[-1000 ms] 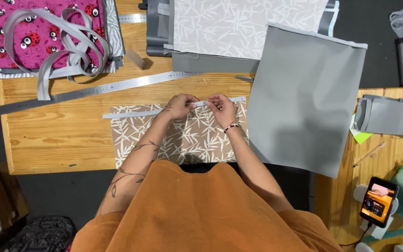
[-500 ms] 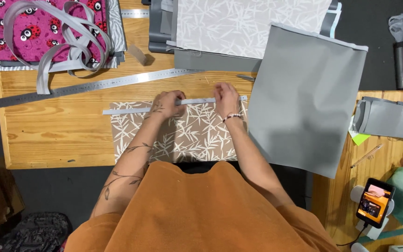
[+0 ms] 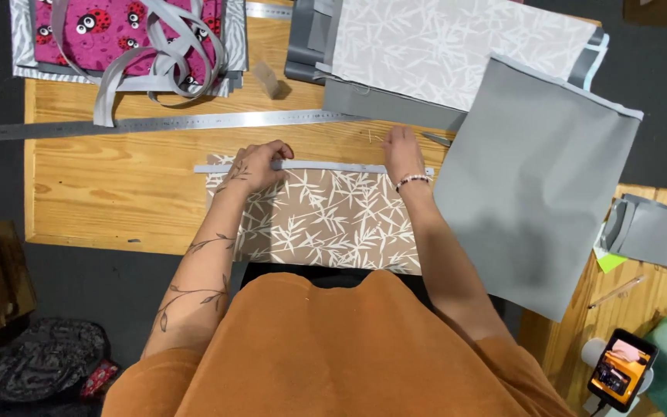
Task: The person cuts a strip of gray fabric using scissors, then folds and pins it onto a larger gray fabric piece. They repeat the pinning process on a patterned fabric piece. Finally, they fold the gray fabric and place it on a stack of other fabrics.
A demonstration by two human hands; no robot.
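Observation:
A tan fabric panel with a white leaf print (image 3: 322,220) lies on the wooden table (image 3: 110,193) in front of me. A narrow grey strip (image 3: 333,166) runs along its far edge. My left hand (image 3: 256,164) presses on the strip near its left part, fingers curled over it. My right hand (image 3: 401,150) lies flat with fingers together on the strip's right end, a bead bracelet on the wrist.
A long steel ruler (image 3: 171,123) lies beyond the strip. A pink ladybird-print fabric with grey straps (image 3: 133,38) sits far left. Grey fabric panels (image 3: 534,177) and a pale leaf-print piece (image 3: 457,46) lie right. A phone (image 3: 619,369) stands at lower right.
Both hands have slid apart along the grey strip, left hand leftward and right hand rightward, from a pinch near its middle to pressing it flat on the fabric edge.

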